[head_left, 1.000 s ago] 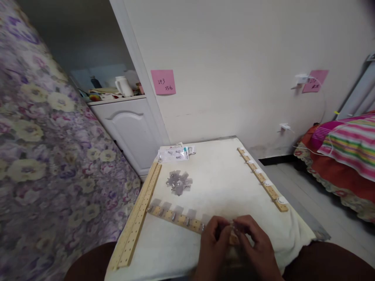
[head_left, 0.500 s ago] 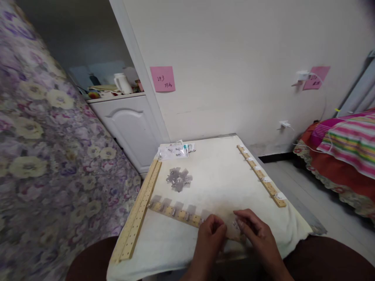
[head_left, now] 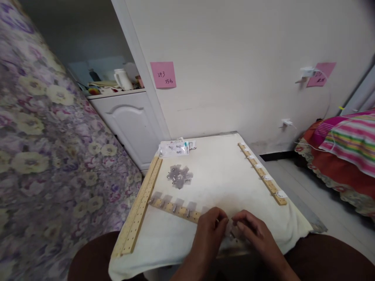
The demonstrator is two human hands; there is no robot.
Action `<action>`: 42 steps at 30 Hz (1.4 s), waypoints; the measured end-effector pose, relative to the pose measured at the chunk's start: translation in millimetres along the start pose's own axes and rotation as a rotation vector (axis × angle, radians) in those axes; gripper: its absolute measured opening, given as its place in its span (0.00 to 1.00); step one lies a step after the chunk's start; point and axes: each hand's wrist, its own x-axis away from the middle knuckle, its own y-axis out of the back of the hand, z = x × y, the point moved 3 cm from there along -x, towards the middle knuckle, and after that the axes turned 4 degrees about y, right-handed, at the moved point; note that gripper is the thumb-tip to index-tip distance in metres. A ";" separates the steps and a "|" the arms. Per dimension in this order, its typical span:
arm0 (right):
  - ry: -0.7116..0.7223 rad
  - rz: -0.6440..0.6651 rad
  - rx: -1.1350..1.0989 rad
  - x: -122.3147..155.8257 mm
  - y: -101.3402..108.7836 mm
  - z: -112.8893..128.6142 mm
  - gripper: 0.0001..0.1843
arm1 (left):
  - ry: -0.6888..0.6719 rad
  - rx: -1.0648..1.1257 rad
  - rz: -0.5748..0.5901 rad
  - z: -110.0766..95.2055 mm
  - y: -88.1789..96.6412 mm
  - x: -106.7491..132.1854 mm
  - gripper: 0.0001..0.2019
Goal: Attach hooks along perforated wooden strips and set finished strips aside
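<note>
Near strip [head_left: 181, 211]: slants toward the hands; metal pieces on visible part, likely partway
Left hand [head_left: 211, 225], right hand [head_left: 254, 229]: fingertips bent near each other; can't tell grip
Loose pile [head_left: 179, 177]: apparently left to fit
Right strip [head_left: 258, 169]: looks done
Left strips [head_left: 141, 205]: bare

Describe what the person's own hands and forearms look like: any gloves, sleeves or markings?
The left hand and right hand are both bare, without gloves. The left forearm and right forearm show no sleeve, watch or cable. I can make out no rings or markings.
</note>
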 end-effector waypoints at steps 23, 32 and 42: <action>-0.197 -0.058 -0.064 -6.9 23.5 -49.4 0.16 | -0.292 -0.412 0.220 54.2 -35.2 48.1 0.07; -0.199 0.026 0.032 -6.4 16.4 -47.1 0.10 | -0.729 -0.636 0.006 58.4 -39.6 48.3 0.11; -0.236 0.030 0.047 -9.6 14.4 -55.6 0.10 | -0.765 -0.622 -0.001 70.2 -41.5 47.7 0.21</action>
